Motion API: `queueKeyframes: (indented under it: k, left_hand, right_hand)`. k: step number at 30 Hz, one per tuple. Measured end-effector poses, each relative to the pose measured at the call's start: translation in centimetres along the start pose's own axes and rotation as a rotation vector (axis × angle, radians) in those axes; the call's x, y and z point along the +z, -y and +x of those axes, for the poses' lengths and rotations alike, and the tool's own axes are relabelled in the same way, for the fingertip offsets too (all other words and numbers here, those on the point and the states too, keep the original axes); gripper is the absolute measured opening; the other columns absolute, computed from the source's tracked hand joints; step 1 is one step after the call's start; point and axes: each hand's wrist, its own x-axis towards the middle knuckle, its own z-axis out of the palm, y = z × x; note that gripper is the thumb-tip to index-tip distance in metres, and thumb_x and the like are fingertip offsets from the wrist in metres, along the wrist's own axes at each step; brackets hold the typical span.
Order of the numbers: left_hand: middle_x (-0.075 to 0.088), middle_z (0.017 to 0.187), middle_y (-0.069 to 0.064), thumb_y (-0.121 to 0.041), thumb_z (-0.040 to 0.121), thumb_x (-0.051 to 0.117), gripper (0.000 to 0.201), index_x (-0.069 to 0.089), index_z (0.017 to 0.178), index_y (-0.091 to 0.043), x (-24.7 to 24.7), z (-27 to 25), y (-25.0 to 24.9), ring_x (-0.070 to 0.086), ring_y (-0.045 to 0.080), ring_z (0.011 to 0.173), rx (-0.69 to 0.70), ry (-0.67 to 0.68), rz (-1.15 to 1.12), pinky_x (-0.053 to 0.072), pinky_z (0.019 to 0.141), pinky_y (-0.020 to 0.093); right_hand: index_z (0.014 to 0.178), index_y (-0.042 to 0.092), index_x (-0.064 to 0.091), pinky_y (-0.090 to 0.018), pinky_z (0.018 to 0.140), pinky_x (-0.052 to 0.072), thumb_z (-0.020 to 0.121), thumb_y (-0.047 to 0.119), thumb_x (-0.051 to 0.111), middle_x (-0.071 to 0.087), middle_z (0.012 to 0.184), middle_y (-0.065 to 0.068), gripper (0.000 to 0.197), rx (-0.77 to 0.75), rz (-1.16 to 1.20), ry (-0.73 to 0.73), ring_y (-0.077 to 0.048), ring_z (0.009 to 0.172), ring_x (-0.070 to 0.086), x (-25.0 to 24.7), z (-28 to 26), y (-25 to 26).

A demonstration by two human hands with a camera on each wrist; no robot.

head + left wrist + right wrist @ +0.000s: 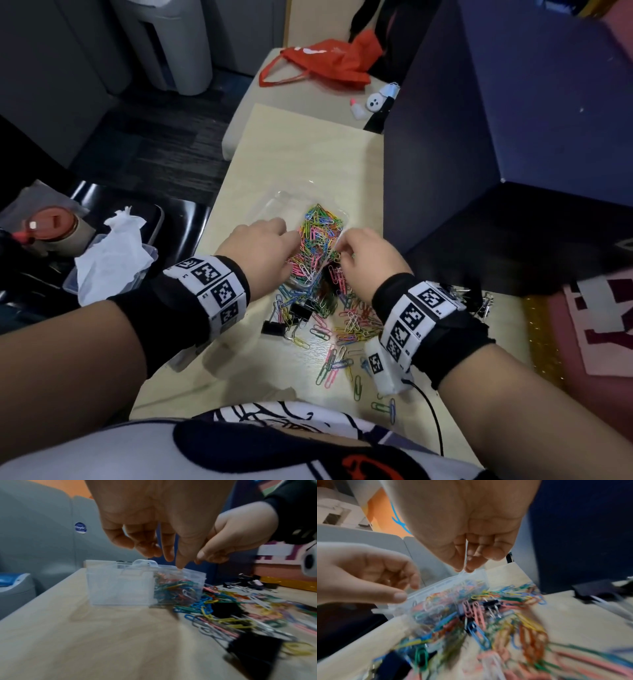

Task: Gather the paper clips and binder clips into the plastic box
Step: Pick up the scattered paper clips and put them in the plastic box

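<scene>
One clear plastic box point(298, 219) is sitting open on the pale desk point(281, 147), and its near half is holding a heap of coloured paper clips point(320, 226), too many to count. More paper clips are lying scattered on the desk just in front of the box, and among them at least two black binder clips point(274, 328) are showing, with a further small cluster of binder clips off to the right that is too blurred to count. The left hand point(263, 250) is hovering over the box's left edge with fingers loosely curled, its thumb touching the rim and gripping nothing. The right hand point(368, 260) is hanging over the box's near right corner, thumb and forefinger pinching a thin pale paper clip point(466, 555).
</scene>
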Motion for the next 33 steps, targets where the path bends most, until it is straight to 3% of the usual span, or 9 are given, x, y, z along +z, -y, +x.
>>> queueKeyframes:
  k: [5, 7, 10, 12, 18, 22, 25, 30, 33]
  left_hand:
    - [0.065, 0.096, -0.001, -0.031, 0.089, 0.048, 0.015, 0.058, 0.096, -0.022, 0.4, -1.7, -1.3, 0.061, 0.023, 0.089, 0.171, 0.274, 0.099, 0.048, 0.069, 0.032]
    - [0.066, 0.094, 0.000, -0.034, 0.087, 0.053, 0.019, 0.061, 0.097, -0.021, 0.7, -2.3, -1.6, 0.062, 0.023, 0.088, 0.183, 0.379, 0.197, 0.049, 0.067, 0.031]
    - [0.064, 0.091, 0.000, -0.044, 0.080, 0.063, 0.032, 0.060, 0.101, -0.020, 1.0, -2.9, -1.9, 0.061, 0.024, 0.086, 0.135, 0.462, 0.274, 0.043, 0.062, 0.029]
    - [0.062, 0.092, 0.001, -0.048, 0.078, 0.066, 0.038, 0.056, 0.102, -0.020, 1.3, -3.4, -2.1, 0.061, 0.024, 0.086, 0.095, 0.464, 0.266, 0.041, 0.062, 0.029]
    - [0.064, 0.102, 0.004, -0.040, 0.087, 0.053, 0.028, 0.057, 0.104, -0.019, 2.8, -4.3, -3.3, 0.063, 0.027, 0.093, 0.087, 0.335, 0.263, 0.044, 0.068, 0.031]
    - [0.063, 0.103, 0.003, -0.032, 0.090, 0.047, 0.022, 0.057, 0.104, -0.019, 3.2, -4.3, -3.7, 0.062, 0.026, 0.093, 0.126, 0.347, 0.325, 0.041, 0.065, 0.031]
    - [0.062, 0.099, 0.002, -0.037, 0.086, 0.052, 0.025, 0.057, 0.103, -0.019, 3.0, -4.2, -3.8, 0.062, 0.026, 0.088, 0.182, 0.343, 0.355, 0.043, 0.062, 0.031]
    - [0.061, 0.088, 0.000, -0.053, 0.075, 0.059, 0.034, 0.055, 0.089, -0.023, 1.9, -3.2, -4.2, 0.060, 0.025, 0.083, 0.255, 0.330, 0.240, 0.048, 0.063, 0.032]
    - [0.060, 0.078, -0.004, -0.062, 0.074, 0.060, 0.041, 0.053, 0.081, -0.022, 1.5, -2.1, -5.2, 0.056, 0.022, 0.074, 0.354, 0.355, 0.153, 0.051, 0.064, 0.034]
  right_hand:
    - [0.105, 0.024, 0.063, -0.032, 0.091, 0.046, 0.092, 0.018, 0.044, 0.056, 0.113, 0.000, 0.023, -0.052, -0.136, 0.131, -0.021, 0.105, 0.055, 2.0, -2.4, -1.1]
    - [0.117, 0.025, 0.061, -0.032, 0.094, 0.044, 0.092, 0.018, 0.047, 0.055, 0.115, -0.001, 0.030, -0.165, -0.144, 0.187, -0.021, 0.111, 0.053, 2.9, -3.3, -0.6]
    - [0.136, 0.032, 0.045, -0.038, 0.093, 0.045, 0.091, 0.027, 0.051, 0.050, 0.122, -0.004, 0.047, -0.291, -0.196, 0.259, -0.028, 0.115, 0.049, 4.7, -4.1, 0.7]
    - [0.138, 0.035, 0.040, -0.040, 0.089, 0.046, 0.090, 0.030, 0.052, 0.046, 0.121, -0.007, 0.050, -0.308, -0.272, 0.267, -0.031, 0.111, 0.050, 5.8, -4.3, 1.2]
    - [0.121, 0.018, 0.047, -0.035, 0.071, 0.039, 0.087, 0.012, 0.055, 0.044, 0.114, -0.011, 0.036, -0.264, -0.305, 0.166, -0.033, 0.102, 0.053, 7.0, -4.4, 1.2]
    - [0.125, 0.018, 0.054, -0.038, 0.081, 0.046, 0.090, 0.015, 0.050, 0.048, 0.114, -0.009, 0.035, -0.268, -0.232, 0.081, -0.032, 0.107, 0.050, 6.8, -5.0, 0.3]
    - [0.125, 0.017, 0.057, -0.041, 0.088, 0.047, 0.093, 0.019, 0.048, 0.049, 0.119, -0.006, 0.033, -0.233, -0.104, -0.001, -0.029, 0.113, 0.046, 6.2, -6.0, -0.5]
    - [0.116, 0.017, 0.058, -0.034, 0.089, 0.045, 0.092, 0.027, 0.049, 0.056, 0.116, -0.002, 0.027, -0.093, -0.022, -0.077, -0.023, 0.111, 0.050, 5.0, -8.1, -2.7]
    - [0.113, 0.015, 0.056, -0.032, 0.082, 0.045, 0.093, 0.032, 0.048, 0.057, 0.111, -0.003, 0.027, 0.058, -0.006, -0.103, -0.024, 0.104, 0.053, 4.1, -9.4, -4.9]
